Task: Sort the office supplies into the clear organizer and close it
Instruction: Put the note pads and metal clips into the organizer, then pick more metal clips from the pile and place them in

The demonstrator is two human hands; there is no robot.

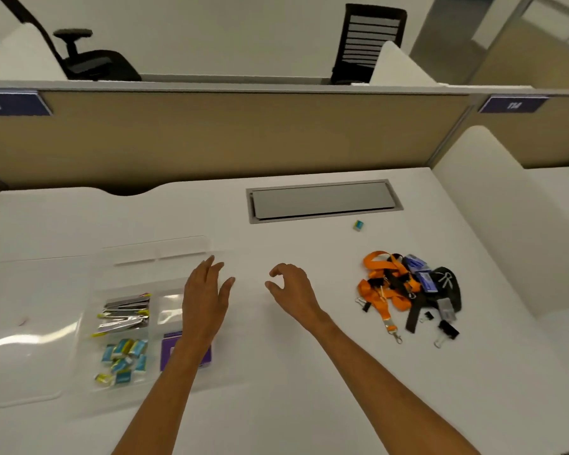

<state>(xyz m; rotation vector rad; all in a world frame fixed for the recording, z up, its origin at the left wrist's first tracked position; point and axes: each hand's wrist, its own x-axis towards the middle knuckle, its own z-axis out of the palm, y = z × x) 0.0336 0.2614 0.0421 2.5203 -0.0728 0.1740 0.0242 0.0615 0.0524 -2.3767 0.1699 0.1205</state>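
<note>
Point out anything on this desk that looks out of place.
One small teal-and-yellow wrapped eraser lies alone near the grey cable hatch, far from its matching pile in the clear plastic organizer. Nothing looks spilled or damaged.

Two dark blue number plates sit on the top edge of the beige partition behind the desk. The left plate is cut off by the frame edge and shows "13". The right plate seems to read "114", though it is blurred.
</note>
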